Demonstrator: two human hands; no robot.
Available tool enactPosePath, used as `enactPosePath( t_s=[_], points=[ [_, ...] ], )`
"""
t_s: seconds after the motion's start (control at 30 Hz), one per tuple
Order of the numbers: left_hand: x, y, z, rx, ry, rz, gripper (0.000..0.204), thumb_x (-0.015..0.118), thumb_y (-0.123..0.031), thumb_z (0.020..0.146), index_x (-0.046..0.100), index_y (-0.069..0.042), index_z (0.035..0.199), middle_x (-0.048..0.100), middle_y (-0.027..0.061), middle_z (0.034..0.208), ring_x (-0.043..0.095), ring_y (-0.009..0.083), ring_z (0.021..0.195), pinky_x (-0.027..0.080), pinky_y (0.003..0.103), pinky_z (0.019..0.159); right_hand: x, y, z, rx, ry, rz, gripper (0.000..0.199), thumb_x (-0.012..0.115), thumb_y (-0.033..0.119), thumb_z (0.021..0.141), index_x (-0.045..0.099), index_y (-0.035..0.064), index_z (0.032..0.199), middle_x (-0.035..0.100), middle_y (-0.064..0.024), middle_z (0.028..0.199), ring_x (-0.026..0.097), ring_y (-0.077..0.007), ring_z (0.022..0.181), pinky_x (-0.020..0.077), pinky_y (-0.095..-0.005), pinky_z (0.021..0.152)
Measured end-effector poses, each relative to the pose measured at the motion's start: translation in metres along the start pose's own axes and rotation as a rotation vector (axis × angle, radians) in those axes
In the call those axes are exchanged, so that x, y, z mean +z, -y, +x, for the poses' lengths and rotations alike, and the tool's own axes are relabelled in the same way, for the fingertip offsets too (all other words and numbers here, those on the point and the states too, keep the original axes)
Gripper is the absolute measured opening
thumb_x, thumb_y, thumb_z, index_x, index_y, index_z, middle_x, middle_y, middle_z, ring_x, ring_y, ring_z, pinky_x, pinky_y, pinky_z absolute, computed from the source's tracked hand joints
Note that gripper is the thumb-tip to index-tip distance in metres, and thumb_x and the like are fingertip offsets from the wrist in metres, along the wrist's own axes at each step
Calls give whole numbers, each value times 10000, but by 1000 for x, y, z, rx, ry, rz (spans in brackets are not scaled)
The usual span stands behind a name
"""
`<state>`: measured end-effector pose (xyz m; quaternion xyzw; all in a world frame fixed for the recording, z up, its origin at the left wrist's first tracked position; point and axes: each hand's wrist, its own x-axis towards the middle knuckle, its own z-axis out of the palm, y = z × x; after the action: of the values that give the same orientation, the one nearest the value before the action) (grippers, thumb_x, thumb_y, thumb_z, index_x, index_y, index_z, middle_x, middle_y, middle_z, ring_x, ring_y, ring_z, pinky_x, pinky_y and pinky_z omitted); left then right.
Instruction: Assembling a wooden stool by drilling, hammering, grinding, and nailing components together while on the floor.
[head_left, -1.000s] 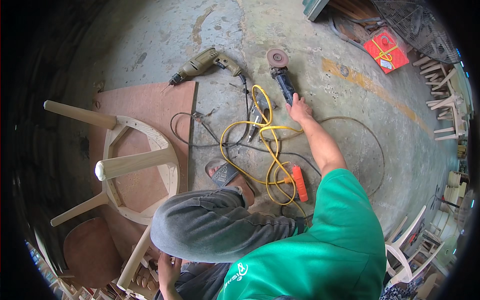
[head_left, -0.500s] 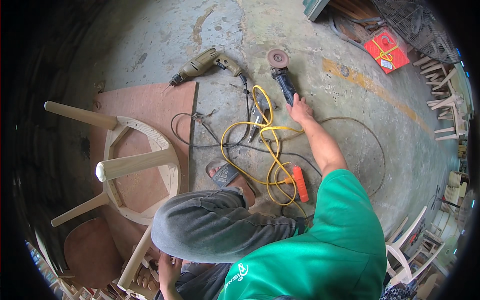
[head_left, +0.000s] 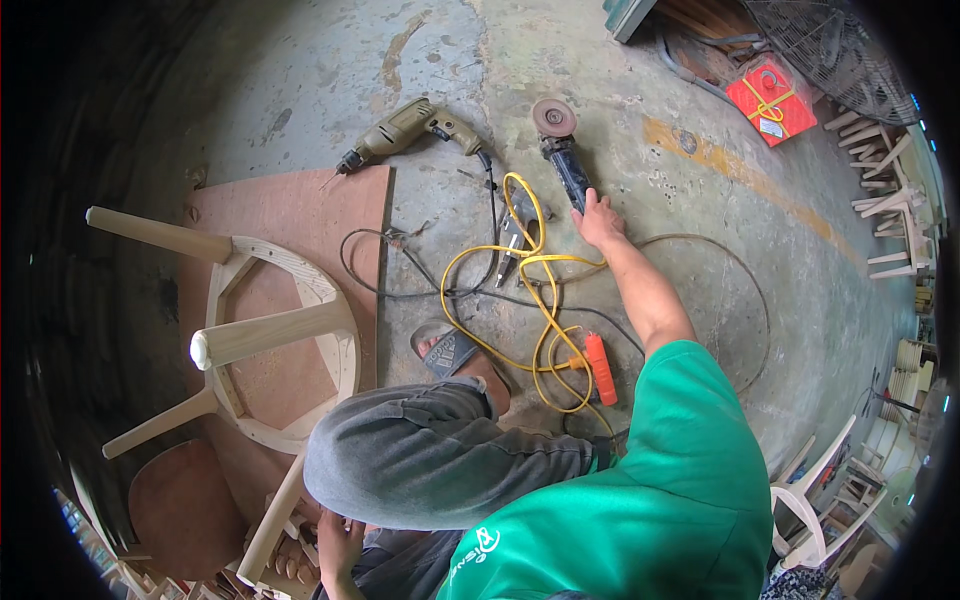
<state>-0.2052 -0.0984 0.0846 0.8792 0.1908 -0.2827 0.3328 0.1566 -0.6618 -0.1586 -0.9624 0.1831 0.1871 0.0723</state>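
My right hand [head_left: 602, 222] is closed around the rear of a dark angle grinder [head_left: 567, 172] on the concrete floor, its round disc [head_left: 554, 117] at the far end. Down at the lower left, my left hand [head_left: 339, 545] is beside my bent knee, near a leg [head_left: 268, 525] of an upturned wooden stool [head_left: 352, 345]. Its fingers are partly hidden there, and whether they hold anything does not show. The stool lies seat down with its pale legs sticking up, on a reddish-brown board [head_left: 360, 200].
A corded drill [head_left: 398, 128] lies beyond the board. Yellow cable [head_left: 448, 275], an orange power strip [head_left: 600, 368] and another dark tool [head_left: 513, 245] are between my foot and the grinder. A red box [head_left: 772, 100], a fan guard [head_left: 835, 50] and wooden chair frames [head_left: 905, 215] are to the right.
Almost nothing differs. The view has shifted very slightly, while my right hand stays on the angle grinder and my left hand stays beside my knee.
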Motion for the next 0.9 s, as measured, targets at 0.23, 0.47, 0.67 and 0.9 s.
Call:
enactPosePath(
  t_s=[0.23, 0.47, 0.67, 0.9],
  points=[
    [4, 6, 2, 49, -34, -58, 294, 657, -54, 795, 608, 41, 1070, 649, 232, 1046, 620, 416, 993, 493, 423, 841, -3, 2, -2, 8, 5, -1, 534, 553, 457, 932, 339, 107, 1274, 510, -244, 1226, 600, -435, 1079, 494, -543, 882],
    [0, -9, 2, 77, -45, 39, 292, 669, -110, 800, 625, 32, 1051, 650, 235, 1014, 617, 424, 972, 487, 436, 830, -2, 2, -3, 12, -14, -14, 524, 577, 431, 925, 354, 117, 1280, 513, -231, 1210, 625, -407, 1050, 516, -508, 868],
    [2, 9, 4, 72, -33, 26, 298, 675, -117, 801, 625, 34, 1052, 647, 237, 1025, 614, 431, 982, 487, 439, 831, -2, 3, -2, 16, -10, -11, 524, 580, 433, 923, 354, 119, 1276, 509, -229, 1211, 624, -403, 1049, 517, -509, 865],
    [2, 6, 3, 79, -30, -5, 312, 677, -105, 797, 621, 37, 1068, 648, 237, 1041, 610, 435, 994, 486, 444, 838, -1, 2, -1, 18, -4, -11, 523, 576, 436, 925, 352, 124, 1280, 507, -224, 1216, 626, -397, 1049, 519, -507, 861]
  ],
)
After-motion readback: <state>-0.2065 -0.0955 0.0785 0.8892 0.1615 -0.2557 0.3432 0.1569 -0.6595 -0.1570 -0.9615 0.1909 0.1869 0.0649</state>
